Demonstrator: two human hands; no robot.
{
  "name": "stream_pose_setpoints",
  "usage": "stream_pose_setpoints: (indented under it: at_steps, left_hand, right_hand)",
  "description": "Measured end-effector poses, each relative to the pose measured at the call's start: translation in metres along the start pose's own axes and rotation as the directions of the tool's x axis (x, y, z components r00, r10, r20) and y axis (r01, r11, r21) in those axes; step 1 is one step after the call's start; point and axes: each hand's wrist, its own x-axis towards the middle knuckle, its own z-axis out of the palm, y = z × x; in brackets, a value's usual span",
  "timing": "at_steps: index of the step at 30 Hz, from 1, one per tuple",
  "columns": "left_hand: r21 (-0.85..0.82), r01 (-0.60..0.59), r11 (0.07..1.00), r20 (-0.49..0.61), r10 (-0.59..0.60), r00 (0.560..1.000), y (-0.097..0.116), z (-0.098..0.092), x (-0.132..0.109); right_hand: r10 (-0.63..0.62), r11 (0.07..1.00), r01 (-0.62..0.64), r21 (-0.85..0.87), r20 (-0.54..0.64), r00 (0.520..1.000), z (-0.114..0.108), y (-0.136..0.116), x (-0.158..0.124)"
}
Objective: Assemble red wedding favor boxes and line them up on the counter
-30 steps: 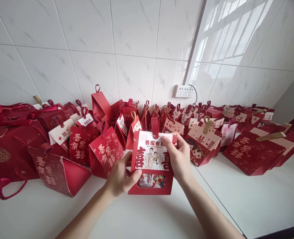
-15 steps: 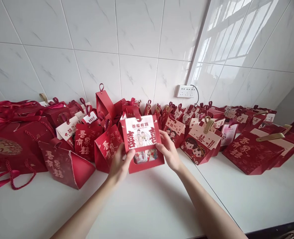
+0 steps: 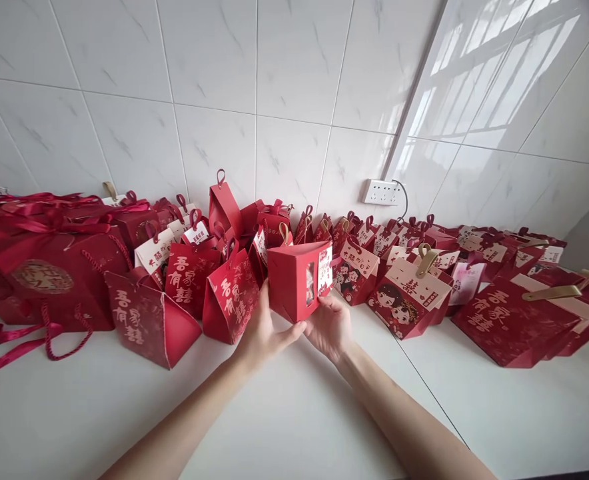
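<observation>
A small red gift box (image 3: 288,283) with a window and a white printed label is held above the counter, turned on its side so its flat base and one side face show. My left hand (image 3: 267,330) supports its left and lower side, the thumb stretched along the bottom and the other fingers partly hidden behind it. My right hand (image 3: 330,327) grips the lower right corner near the label. Just behind on the left stands a red gift box with white lettering (image 3: 228,297). To the right is a box with two cartoon faces (image 3: 408,293).
Rows of red gift boxes line the white counter (image 3: 274,427) along the tiled wall (image 3: 214,67). Larger red bags with ribbons and rope handles (image 3: 59,280) stand at left. A tilted box (image 3: 149,317) is at front left. A white power strip (image 3: 383,193) hangs on the wall.
The held gift box has been turned from label-facing to on its side, showing its base. My right hand has moved down to its lower corner, and the view has shifted slightly.
</observation>
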Motion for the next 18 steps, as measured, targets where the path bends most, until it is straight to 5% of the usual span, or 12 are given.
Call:
stream_pose_setpoints:
  at_steps: [4,10,14,18]
  left_hand:
    - [0.214,-0.18,0.96,0.059,0.172,0.983,-0.006,-0.004,-0.002]
    - [0.253,-0.367,0.895,0.16,0.335,0.928,-0.007,-0.006,-0.004]
    - [0.161,-0.171,0.972,0.068,0.162,0.984,-0.003,-0.004,-0.003]
    - [-0.207,0.09,0.974,0.028,-0.086,0.996,0.006,-0.005,0.003]
  right_hand:
    - [-0.007,0.993,0.003,-0.114,-0.028,1.0,-0.009,0.0,0.0]
    - [-0.142,0.976,0.125,-0.179,-0.089,0.986,-0.013,-0.004,-0.007]
    - [-0.111,0.978,0.097,-0.184,-0.07,0.991,-0.006,-0.006,-0.005]
    - [-0.122,0.957,0.117,-0.265,-0.003,0.992,-0.002,-0.001,-0.001]
